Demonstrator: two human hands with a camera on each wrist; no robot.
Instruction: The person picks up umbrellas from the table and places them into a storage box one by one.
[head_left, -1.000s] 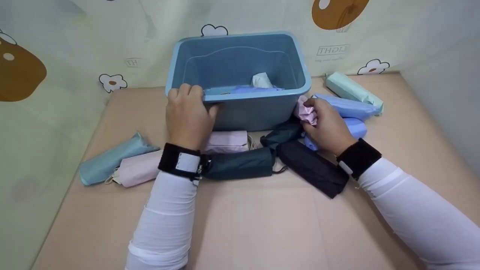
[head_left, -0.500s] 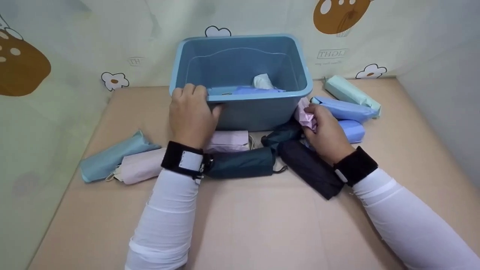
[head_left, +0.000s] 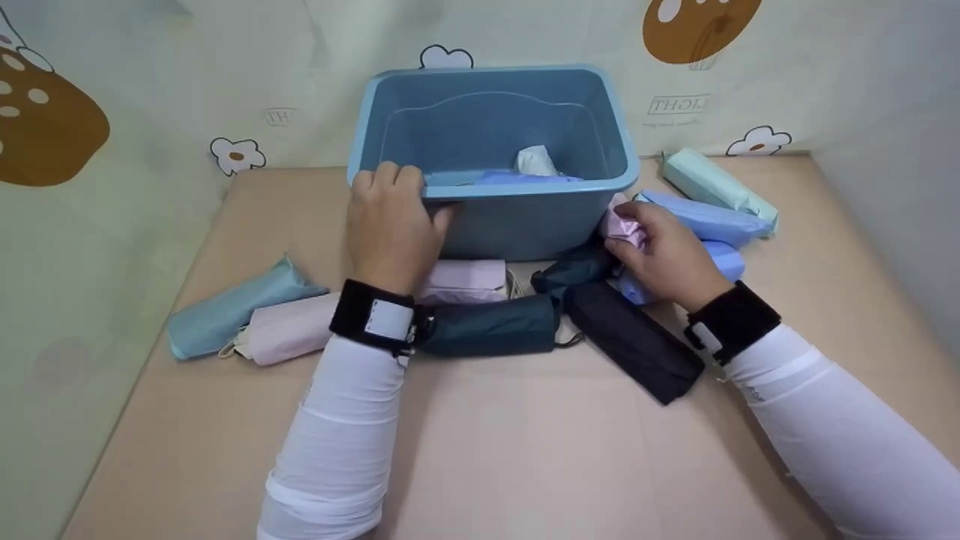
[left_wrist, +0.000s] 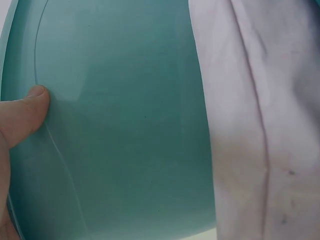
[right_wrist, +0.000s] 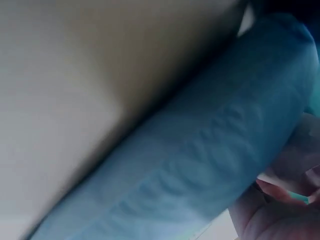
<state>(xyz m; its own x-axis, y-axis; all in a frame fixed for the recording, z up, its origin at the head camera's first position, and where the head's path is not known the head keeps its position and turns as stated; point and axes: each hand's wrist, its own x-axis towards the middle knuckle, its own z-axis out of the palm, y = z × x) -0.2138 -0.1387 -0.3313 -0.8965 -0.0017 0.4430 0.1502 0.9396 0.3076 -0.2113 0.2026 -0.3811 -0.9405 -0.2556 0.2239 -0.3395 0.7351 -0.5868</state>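
My left hand grips the front rim of a blue plastic storage bin, fingers hooked over it. In the left wrist view the thumb lies against the bin's outer wall. At the bin's front right corner my right hand pinches a crinkled pink folded umbrella between thumb and fingers; most of it is hidden. Just below that hand lie a blue folded umbrella and a black one. A bluish umbrella crosses the right wrist view beside the hand.
Inside the bin lie a pale bundle and something blue. Along its front are a pale pink umbrella and dark green ones. A teal umbrella lies left; mint and blue ones lie right.
The head view has shifted a little, so the scene sits slightly further right. Both hands keep their holds, on the bin's rim and on the pink umbrella.
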